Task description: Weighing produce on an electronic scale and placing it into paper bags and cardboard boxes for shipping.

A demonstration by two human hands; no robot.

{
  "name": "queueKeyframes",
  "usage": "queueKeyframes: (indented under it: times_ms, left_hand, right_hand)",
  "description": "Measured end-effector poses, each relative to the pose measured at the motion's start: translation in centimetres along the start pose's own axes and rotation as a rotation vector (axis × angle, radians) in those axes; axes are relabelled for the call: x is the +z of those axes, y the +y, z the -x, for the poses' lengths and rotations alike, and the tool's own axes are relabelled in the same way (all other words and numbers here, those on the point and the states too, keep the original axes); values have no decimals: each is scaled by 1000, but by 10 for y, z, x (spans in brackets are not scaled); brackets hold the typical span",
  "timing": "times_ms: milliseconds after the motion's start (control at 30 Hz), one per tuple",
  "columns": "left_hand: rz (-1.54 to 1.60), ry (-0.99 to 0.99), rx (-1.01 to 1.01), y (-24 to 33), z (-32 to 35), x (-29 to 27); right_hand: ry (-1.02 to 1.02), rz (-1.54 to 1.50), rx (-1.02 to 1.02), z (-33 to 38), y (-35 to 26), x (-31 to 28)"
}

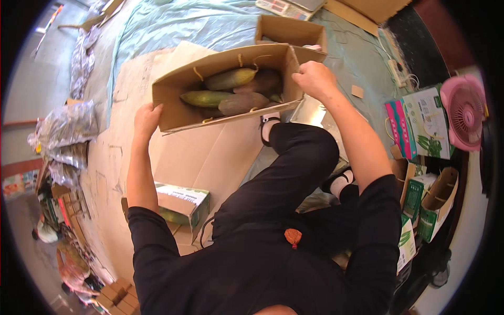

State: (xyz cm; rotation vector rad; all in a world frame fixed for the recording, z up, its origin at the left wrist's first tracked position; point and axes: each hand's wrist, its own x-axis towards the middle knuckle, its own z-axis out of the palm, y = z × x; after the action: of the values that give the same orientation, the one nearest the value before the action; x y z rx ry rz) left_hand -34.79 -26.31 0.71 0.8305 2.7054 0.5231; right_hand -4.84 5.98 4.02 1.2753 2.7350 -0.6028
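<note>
An open cardboard box (181, 81) with loops of yellowish cord in its long sides is held up in front of me, between my two hands. Inside it lie several long fruits, melon-like or squash-like: a yellowish-green one (230, 79), a green one (206, 98) and brownish ones, such as this brownish fruit (243, 103). My left hand (147, 119) is closed on the box's left end. The upper right corner is gripped by my right hand (316, 80). The fingers' far sides are hidden by the box. My knees are bent below it.
Flattened cardboard (210, 157) covers the floor, with blue sheeting (163, 26) beyond. Another open box (289, 29) stands behind the held one. A printed box (202, 207) sits by my left forearm. Right: printed cartons (430, 126), a pink fan (464, 113), a power strip (396, 73).
</note>
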Motion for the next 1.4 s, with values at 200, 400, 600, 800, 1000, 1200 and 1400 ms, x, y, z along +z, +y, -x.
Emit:
queueKeyframes:
  times_ms: [200, 400, 600, 800, 1000, 1200, 1400]
  left_hand:
    - [-133, 29, -194, -120, 54, -9]
    - [-294, -71, -439, -203, 110, 39]
    - [-320, 78, -455, -194, 130, 52]
    - [-212, -52, 374, -70, 153, 42]
    - [-389, -433, 202, -101, 155, 89]
    - [-295, -373, 383, -110, 151, 68]
    - [-565, -502, 506, -166, 143, 44]
  right_hand:
    - [-163, 61, -146, -19, -94, 84]
    - [-452, 221, -284, 2, -134, 145]
    - [-435, 115, -435, -19, -138, 87]
    - [-206, -309, -322, -18, -27, 0]
    - [-177, -399, 51, 44, 131, -11]
    - [-250, -269, 402, 109, 204, 4]
    - [-131, -22, 293, 127, 221, 13]
